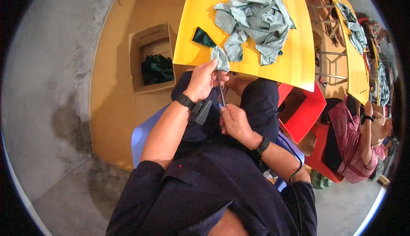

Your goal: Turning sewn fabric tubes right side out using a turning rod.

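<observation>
- The cloth strip (pixel 220 59) could slide off the worktop (pixel 194 56) towards my lap (pixel 261 101), I judge, if my pinch slackens; it lies at the near edge, its dark green end (pixel 204 38) farther in.
- The thin dark rod (pixel 221 91) might snag the cloth or poke me if it slips, as its far end sits right by my other hand.
- My left fingers (pixel 210 67) are closed, thumb on top, pinching the pale part.
- My right fingers (pixel 228 113) are curled closed round the rod's near end; whether its tip touches cloth, I can't tell.
</observation>
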Available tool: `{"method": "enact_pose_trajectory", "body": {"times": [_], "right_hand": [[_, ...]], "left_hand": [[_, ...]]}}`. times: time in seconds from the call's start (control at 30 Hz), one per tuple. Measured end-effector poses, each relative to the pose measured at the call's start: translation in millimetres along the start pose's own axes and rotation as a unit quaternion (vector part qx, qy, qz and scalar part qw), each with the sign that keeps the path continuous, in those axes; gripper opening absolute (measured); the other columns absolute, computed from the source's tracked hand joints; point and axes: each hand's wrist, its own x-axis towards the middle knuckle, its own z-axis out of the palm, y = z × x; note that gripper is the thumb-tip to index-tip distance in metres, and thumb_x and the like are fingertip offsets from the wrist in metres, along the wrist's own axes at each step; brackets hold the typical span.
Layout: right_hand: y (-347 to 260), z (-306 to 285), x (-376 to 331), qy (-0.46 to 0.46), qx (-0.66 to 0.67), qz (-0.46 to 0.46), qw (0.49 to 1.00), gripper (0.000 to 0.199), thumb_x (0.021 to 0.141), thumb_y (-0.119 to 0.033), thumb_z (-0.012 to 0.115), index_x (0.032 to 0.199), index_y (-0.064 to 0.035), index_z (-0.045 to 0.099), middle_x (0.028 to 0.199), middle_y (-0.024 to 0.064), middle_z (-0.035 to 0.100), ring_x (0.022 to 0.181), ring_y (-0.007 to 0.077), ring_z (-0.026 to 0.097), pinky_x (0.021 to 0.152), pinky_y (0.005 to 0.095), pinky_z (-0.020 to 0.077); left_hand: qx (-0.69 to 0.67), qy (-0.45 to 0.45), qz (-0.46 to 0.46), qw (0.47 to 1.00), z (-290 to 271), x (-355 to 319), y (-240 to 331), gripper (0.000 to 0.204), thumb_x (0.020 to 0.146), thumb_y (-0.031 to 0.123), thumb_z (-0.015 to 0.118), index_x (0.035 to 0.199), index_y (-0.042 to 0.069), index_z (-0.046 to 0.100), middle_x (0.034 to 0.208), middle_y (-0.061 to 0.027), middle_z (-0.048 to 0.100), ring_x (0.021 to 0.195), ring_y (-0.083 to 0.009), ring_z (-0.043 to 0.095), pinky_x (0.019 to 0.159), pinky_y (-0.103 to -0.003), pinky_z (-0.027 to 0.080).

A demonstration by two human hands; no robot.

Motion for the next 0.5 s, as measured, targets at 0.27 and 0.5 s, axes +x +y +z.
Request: {"method": "enact_pose_trajectory", "body": {"times": [0.27, 0.5], "right_hand": [[1, 9, -19, -0.068, 0.005, -0.001, 0.998, 0.027, 0.102, -0.018, 0.047, 0.085, 0.0022, 0.052, 0.065, 0.0098, 0.06, 0.049, 0.019, 0.062, 0.044, 0.032, 0.0493], [12, 0, -31, -0.133, 0.011, -0.012, 0.991, 0.029, 0.101, -0.019, 0.048, 0.083, 0.0033, 0.054, 0.069, 0.0102, 0.063, 0.059, 0.0202, 0.066, 0.051, 0.0326, 0.0519]], "left_hand": [[0.066, 0.022, 0.022, 0.997, 4, -36, -7, 0.035, 0.1, 0.036, 0.052, 0.098, 0.003, 0.063, 0.082, -0.0091, 0.068, 0.069, -0.0197, 0.069, 0.059, -0.03, 0.053], [0.111, 0.021, 0.055, 0.992, 10, -63, -13, 0.03, 0.099, 0.03, 0.054, 0.098, 0.001, 0.063, 0.083, -0.0091, 0.068, 0.069, -0.0168, 0.069, 0.058, -0.026, 0.054]]}}
